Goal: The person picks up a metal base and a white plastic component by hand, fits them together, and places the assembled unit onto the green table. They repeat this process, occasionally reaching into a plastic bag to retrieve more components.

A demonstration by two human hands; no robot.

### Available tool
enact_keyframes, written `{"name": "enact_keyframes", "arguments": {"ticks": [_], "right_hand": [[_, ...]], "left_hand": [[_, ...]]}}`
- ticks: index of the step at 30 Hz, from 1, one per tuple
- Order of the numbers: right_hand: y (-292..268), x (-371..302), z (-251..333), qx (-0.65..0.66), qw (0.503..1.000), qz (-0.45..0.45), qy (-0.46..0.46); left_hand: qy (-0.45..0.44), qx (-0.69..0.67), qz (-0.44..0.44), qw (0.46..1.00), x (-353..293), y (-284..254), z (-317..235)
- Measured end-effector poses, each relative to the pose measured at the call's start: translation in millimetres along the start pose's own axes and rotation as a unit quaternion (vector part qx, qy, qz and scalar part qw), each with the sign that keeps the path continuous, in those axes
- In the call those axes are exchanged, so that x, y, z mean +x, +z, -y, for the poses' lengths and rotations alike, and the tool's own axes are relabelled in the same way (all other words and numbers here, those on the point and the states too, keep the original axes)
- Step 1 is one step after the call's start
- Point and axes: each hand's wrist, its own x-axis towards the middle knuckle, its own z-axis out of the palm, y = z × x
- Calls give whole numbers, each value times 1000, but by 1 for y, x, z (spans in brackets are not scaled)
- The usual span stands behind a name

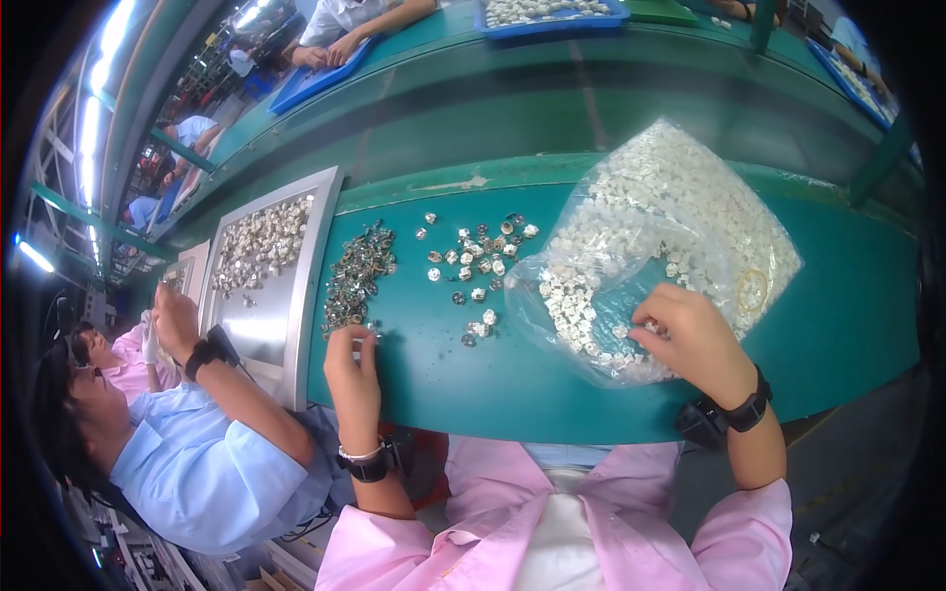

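My left hand [353,372] is at the near edge of a heap of small metal parts [361,271], with its fingers bent and thumb drawn close. What lies between its fingertips is too small to make out. My right hand [696,340] reaches over the mouth of a clear plastic bag [616,286] full of small white parts [680,187]. Thumb and forefinger pinch there, with a small white part at their tips. Between the hands lie several loose white-and-metal pieces [478,251], scattered on the green tabletop [443,384].
A metal tray [266,330] with a pile of similar pieces stands left of the metal heap. Beside it sits a co-worker in a light blue shirt [212,463]. A yellowish rubber band [752,291] lies on the bag. Across the green divider are blue trays [552,25] and other people.
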Motion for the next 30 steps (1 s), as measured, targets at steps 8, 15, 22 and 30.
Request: {"name": "enact_keyframes", "arguments": {"ticks": [8,15,22,30], "right_hand": [[1,3,10,104,989,-108,-9],[-4,3,12,129,987,-98,-11],[-2,2,11,134,986,-102,-16],[-1,3,9,124,987,-97,-10]], "left_hand": [[-145,-341,-47,928,-18,24,-58],[-108,-223,-10,969,-22,26,-62],[72,-57,39,995,-9,29,-75],[31,5,66,997,-16,26,-46]]}}
